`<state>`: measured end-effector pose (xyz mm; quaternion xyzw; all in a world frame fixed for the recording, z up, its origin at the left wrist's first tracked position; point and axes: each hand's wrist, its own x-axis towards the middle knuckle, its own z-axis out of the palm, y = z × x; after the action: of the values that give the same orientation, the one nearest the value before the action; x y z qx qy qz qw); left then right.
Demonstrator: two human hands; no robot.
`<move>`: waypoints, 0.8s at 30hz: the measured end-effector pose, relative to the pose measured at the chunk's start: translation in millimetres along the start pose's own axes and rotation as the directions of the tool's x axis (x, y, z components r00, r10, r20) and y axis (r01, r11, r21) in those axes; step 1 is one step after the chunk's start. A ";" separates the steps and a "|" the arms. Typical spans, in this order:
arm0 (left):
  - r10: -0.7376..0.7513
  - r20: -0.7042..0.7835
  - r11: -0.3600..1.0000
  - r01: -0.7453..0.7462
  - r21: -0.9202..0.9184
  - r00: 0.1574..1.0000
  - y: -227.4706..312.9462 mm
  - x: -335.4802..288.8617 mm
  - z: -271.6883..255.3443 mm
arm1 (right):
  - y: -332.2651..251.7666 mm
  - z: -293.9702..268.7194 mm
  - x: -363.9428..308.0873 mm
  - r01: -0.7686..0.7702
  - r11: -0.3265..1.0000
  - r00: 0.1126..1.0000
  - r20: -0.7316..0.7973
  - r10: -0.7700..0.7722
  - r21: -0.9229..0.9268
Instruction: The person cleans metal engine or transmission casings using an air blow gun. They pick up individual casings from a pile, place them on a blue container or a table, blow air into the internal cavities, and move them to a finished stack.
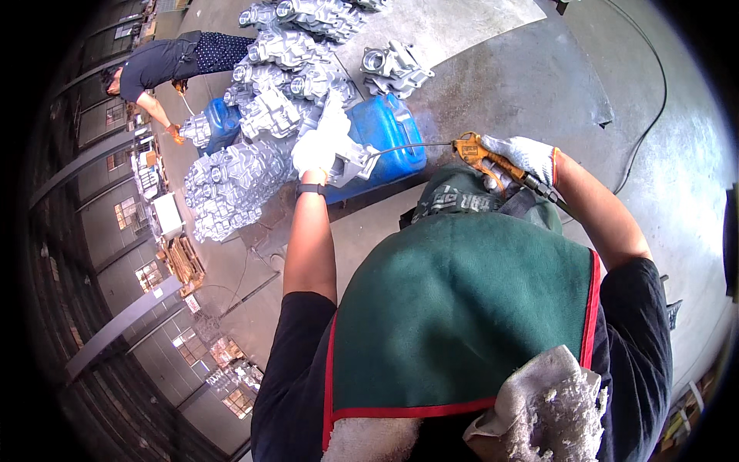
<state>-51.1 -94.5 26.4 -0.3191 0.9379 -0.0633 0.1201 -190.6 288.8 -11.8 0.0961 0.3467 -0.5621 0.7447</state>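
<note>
My right hand (527, 158), in a white knit glove, is closed around the grip of a yellow air blow gun (468, 149). The gun's long thin nozzle reaches left to a silver metal casting (356, 160). That casting rests against a blue plastic container (400, 137) lying in front of me. My left hand (314, 154), also gloved in white, is closed on the casting's left side; the glove hides part of it, and the fingertips are hard to make out. A hose coupling joins the back of the gun near my right wrist.
Many similar castings (239, 185) are piled left and beyond, with a separate casting group (392, 68) past the container. At the far left a bent co-worker (165, 73) in orange gloves handles a casting by another blue container (223, 123). A black hose (654, 115) curves across the floor.
</note>
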 end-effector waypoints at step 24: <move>-0.011 0.009 0.998 0.011 0.060 1.000 -12.5 -0.4 10.7 | 2.2 12.6 -1.2 0.120 0.960 0.986 -0.079 -0.144 -0.253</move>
<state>-40.6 -104.5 18.6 -0.3209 0.9332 -0.0907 0.1336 -183.6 283.8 -2.3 0.0065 0.4553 -0.5577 0.6940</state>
